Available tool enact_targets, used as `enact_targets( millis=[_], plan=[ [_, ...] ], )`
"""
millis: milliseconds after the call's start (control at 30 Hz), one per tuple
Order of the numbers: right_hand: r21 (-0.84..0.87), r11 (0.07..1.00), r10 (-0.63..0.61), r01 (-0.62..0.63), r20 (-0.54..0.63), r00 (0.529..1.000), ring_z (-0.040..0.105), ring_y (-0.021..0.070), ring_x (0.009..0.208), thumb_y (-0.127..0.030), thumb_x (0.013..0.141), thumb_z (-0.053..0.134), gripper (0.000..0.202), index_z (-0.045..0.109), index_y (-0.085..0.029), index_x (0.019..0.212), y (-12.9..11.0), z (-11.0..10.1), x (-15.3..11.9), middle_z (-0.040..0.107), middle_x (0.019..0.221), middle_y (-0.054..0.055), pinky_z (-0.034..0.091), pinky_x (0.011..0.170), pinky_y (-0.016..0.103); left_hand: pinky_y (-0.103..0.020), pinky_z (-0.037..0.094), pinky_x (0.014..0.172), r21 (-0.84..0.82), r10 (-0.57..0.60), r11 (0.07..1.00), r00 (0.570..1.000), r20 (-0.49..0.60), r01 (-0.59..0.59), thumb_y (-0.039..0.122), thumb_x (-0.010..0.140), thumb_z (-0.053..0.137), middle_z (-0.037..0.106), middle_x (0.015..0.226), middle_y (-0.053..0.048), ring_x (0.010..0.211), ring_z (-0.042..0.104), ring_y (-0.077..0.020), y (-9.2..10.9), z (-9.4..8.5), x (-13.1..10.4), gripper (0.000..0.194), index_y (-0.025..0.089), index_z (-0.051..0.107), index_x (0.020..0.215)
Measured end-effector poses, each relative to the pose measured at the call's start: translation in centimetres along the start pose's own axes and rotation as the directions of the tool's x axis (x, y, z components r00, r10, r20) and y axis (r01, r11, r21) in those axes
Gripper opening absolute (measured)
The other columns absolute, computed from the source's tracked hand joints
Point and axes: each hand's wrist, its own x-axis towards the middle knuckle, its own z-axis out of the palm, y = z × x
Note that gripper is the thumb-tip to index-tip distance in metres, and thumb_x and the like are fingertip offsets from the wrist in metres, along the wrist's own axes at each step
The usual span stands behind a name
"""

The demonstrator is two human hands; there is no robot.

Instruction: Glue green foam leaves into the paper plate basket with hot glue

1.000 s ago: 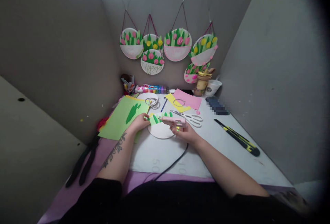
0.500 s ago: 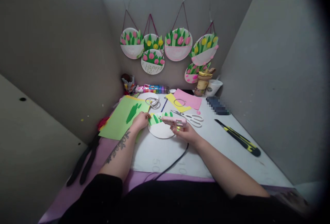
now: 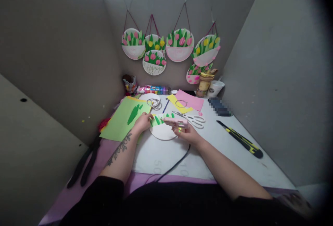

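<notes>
A white paper plate (image 3: 161,133) lies in front of me, its upper part lined with light and dark green paper leaves (image 3: 157,119). At its left edge my left hand (image 3: 143,122) is closed, fingertips and thumb gripping the rim. My right hand (image 3: 191,135) is wrapped around a pink glue gun (image 3: 173,121), whose tip points left just over the leaves. A small light glows on the gun near my fingers. Its dark cord (image 3: 174,166) runs down toward me. The plate's right side is partly hidden behind the gun and hand.
White-handled scissors (image 3: 195,120) lie behind the right hand. To the right are a yellow-black utility knife (image 3: 241,140) and a blurred phone (image 3: 220,106). Green paper sheets (image 3: 118,118) lie left, pink paper (image 3: 191,99) at the back. Finished flower plates (image 3: 180,53) hang on the back wall.
Hardly anything differs. My left fingers have shifted very slightly at the plate's rim; the glue gun stays in the same place over the leaves.
</notes>
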Motion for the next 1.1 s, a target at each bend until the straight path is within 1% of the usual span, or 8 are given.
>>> enact_targets(
  millis=[133, 233, 467, 667, 800, 933, 1000, 1100],
  plan=[
    [-0.003, 1.000, 0.012, -0.012, -0.016, 1.000, 0.065, 0.0265, 0.094, -0.044, 0.082, 0.069, 0.047, 0.065, -0.016, 0.120, 0.1, -0.1, 0.0, 0.071, 0.104, 0.011, 0.053, 0.080, 0.039, -0.027, 0.044, 0.081, 0.028, -0.027, 0.999, 1.000, 0.007, 0.027, 0.018, 0.088, 0.043, 0.057, 0.107, -0.008, 0.090, 0.059, -0.0192, -0.1, 0.0, 0.2, 0.031, 0.023, 0.069, 0.104],
    [-0.018, 1.000, 0.015, -0.015, -0.033, 0.999, 0.066, 0.0260, 0.092, -0.043, 0.081, 0.069, 0.045, 0.066, -0.016, 0.117, 0.4, -0.1, -0.1, 0.071, 0.103, 0.011, 0.052, 0.080, 0.039, -0.027, 0.044, 0.082, 0.019, -0.022, 1.000, 1.000, 0.008, 0.022, 0.018, 0.088, 0.043, 0.057, 0.107, -0.008, 0.090, 0.059, -0.0188, -0.3, 0.0, 0.3, 0.030, 0.022, 0.069, 0.101],
    [0.000, 1.000, -0.019, 0.019, -0.006, 1.000, 0.066, 0.0294, 0.099, -0.043, 0.082, 0.069, 0.045, 0.065, -0.019, 0.120, 0.3, 0.0, 0.0, 0.071, 0.108, 0.012, 0.055, 0.077, 0.037, -0.027, 0.044, 0.085, -0.032, 0.009, 0.999, 1.000, 0.003, -0.009, 0.013, 0.082, 0.045, 0.058, 0.102, -0.007, 0.088, 0.059, -0.0176, -0.9, 0.3, 0.6, 0.028, 0.020, 0.070, 0.091],
    [-0.002, 0.999, -0.053, 0.053, -0.003, 0.999, 0.066, 0.0292, 0.104, -0.041, 0.083, 0.069, 0.043, 0.066, -0.020, 0.120, 0.2, -0.1, 0.1, 0.071, 0.109, 0.011, 0.054, 0.084, 0.039, -0.026, 0.044, 0.087, -0.064, 0.020, 0.998, 1.000, 0.015, -0.019, 0.008, 0.076, 0.047, 0.059, 0.101, -0.007, 0.090, 0.059, -0.0173, -1.2, 0.5, 0.7, 0.028, 0.018, 0.071, 0.086],
    [-0.006, 0.999, -0.037, 0.037, -0.002, 0.999, 0.065, 0.0289, 0.105, -0.040, 0.083, 0.068, 0.044, 0.065, -0.019, 0.122, 0.4, -0.1, 0.0, 0.071, 0.111, 0.011, 0.054, 0.086, 0.039, -0.027, 0.045, 0.086, -0.061, 0.021, 0.998, 1.000, -0.016, -0.022, 0.010, 0.078, 0.046, 0.060, 0.100, -0.007, 0.088, 0.059, -0.0175, -1.3, 0.4, 0.8, 0.028, 0.019, 0.071, 0.088],
    [-0.001, 1.000, -0.020, 0.019, -0.009, 1.000, 0.065, 0.0295, 0.105, -0.042, 0.083, 0.069, 0.046, 0.065, -0.019, 0.122, 0.3, 0.0, 0.1, 0.071, 0.111, 0.012, 0.055, 0.084, 0.039, -0.028, 0.046, 0.083, -0.068, 0.035, 0.997, 0.997, -0.063, -0.039, 0.018, 0.080, 0.051, 0.062, 0.100, -0.008, 0.086, 0.060, -0.0183, -1.3, 0.0, 0.7, 0.020, 0.018, 0.068, 0.091],
    [0.006, 1.000, -0.021, 0.021, -0.002, 1.000, 0.065, 0.0301, 0.107, -0.044, 0.083, 0.068, 0.048, 0.064, -0.019, 0.124, -0.1, 0.1, 0.1, 0.070, 0.114, 0.012, 0.054, 0.085, 0.040, -0.028, 0.046, 0.083, -0.067, 0.059, 0.996, 0.996, -0.068, -0.064, 0.020, 0.078, 0.055, 0.064, 0.099, -0.008, 0.087, 0.060, -0.0189, -1.3, -0.1, 0.6, 0.018, 0.017, 0.067, 0.092],
    [0.014, 0.999, -0.049, 0.049, 0.041, 0.998, 0.062, 0.0292, 0.112, -0.044, 0.085, 0.066, 0.051, 0.060, -0.021, 0.130, -0.6, 0.2, 0.3, 0.065, 0.127, 0.012, 0.051, 0.093, 0.043, -0.028, 0.046, 0.083, -0.056, 0.075, 0.995, 0.996, -0.040, -0.077, 0.016, 0.078, 0.052, 0.064, 0.098, -0.007, 0.087, 0.060, -0.0188, -1.2, 0.1, 0.4, 0.022, 0.018, 0.069, 0.092]
  ],
)
